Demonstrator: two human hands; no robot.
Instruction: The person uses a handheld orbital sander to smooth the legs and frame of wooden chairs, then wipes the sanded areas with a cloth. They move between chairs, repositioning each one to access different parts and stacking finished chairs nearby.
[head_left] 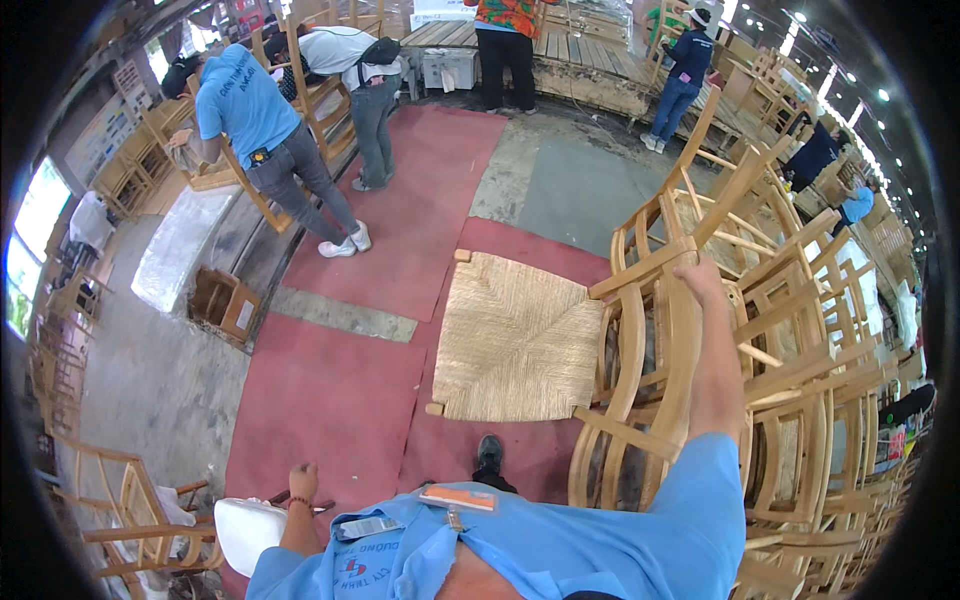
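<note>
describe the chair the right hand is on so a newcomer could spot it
Start at the red carpet in the middle of the floor. On its right edge stands a wooden chair, gripped at its back by the right hand. Unlike the bare stacked frames beside it, its woven straw seat shows fully.

My right hand (700, 277) grips the light wooden chair with woven straw seat (515, 340), tipped beside the chair stack (800, 330).

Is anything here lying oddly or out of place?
Yes: the wooden chair with the woven seat lies tipped on its side on the red mat, seat facing up at the camera, with the right hand on its frame.
</note>
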